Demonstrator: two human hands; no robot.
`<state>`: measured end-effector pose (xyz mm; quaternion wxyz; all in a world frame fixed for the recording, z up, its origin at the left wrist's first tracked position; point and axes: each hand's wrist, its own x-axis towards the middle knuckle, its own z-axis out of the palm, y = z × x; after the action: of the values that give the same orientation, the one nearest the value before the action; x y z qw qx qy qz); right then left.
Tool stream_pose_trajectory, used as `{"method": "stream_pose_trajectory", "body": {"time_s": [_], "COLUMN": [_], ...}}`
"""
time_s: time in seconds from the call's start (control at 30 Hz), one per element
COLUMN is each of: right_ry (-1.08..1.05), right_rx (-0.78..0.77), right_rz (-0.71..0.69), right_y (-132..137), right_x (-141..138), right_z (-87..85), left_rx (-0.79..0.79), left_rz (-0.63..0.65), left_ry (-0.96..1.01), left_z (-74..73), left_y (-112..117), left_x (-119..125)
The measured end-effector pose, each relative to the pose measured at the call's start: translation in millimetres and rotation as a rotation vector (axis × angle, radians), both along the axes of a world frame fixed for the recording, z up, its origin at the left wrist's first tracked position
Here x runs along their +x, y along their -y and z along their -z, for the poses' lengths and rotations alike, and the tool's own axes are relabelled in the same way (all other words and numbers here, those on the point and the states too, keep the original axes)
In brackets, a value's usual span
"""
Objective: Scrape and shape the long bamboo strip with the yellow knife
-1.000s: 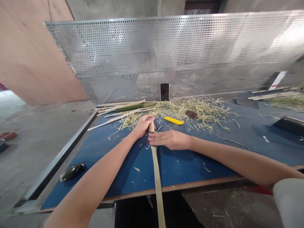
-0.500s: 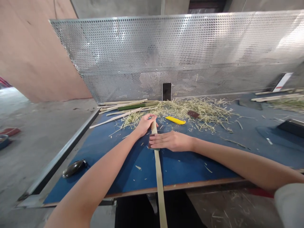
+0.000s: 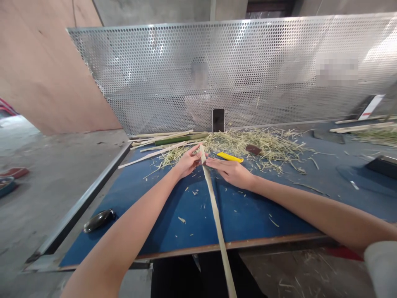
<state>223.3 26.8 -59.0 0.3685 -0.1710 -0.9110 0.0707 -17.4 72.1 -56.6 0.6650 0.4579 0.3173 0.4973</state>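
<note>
A long pale bamboo strip (image 3: pixel 216 211) runs from between my hands over the table's front edge and down past my legs. Its far end is pinched in my left hand (image 3: pixel 187 162), fingers closed. My right hand (image 3: pixel 234 171) lies close by on the right, palm down, its straight fingers pressed together at the strip. A small brown edge of what looks like sandpaper (image 3: pixel 204 163) shows under those fingertips; the rest is hidden. Just beyond my right hand lies a yellow-handled knife (image 3: pixel 230 157), and a second brown piece (image 3: pixel 253 149) rests on the shavings.
Bamboo shavings (image 3: pixel 273 145) are heaped at the back of the blue table (image 3: pixel 186 223). Several strips (image 3: pixel 155 155) and a green bamboo piece (image 3: pixel 178 139) lie back left. A phone (image 3: pixel 218 120) leans on the perforated metal screen (image 3: pixel 161 78). A dark rounded object (image 3: pixel 99 220) sits front left.
My right hand has slid away from me along the strip, up to my left hand, with the brown piece. The strip's near end has swung to the right.
</note>
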Motion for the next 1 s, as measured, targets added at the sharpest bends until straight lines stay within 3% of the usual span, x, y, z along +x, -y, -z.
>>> {"method": "stream_pose_trajectory", "body": {"time_s": [0.13, 0.53, 0.67, 0.87, 1.0], "right_ry": [-0.079, -0.097, -0.052, 0.079, 0.123], "right_rx": [-0.035, -0.039, -0.047, 0.023, 0.037], "right_rz": [0.087, 0.088, 0.024, -0.236, -0.167], "right_y": [-2, -1, 0, 2, 2], "right_x": [-1, -2, -1, 4, 4], "right_z": [2.3, 2.7, 1.2, -7.7, -11.4], "left_rx": [0.040, 0.031, 0.045, 0.024, -0.020], "left_rz": [-0.102, -0.111, -0.105, -0.149, -0.155], "left_ry": [-0.010, -0.041, -0.041, -0.068, -0.099], "left_z": [0.7, -3.5, -3.0, -3.0, -4.9], "left_y": [2, 5, 4, 3, 2], "left_x": [2, 6, 6, 7, 8]}}
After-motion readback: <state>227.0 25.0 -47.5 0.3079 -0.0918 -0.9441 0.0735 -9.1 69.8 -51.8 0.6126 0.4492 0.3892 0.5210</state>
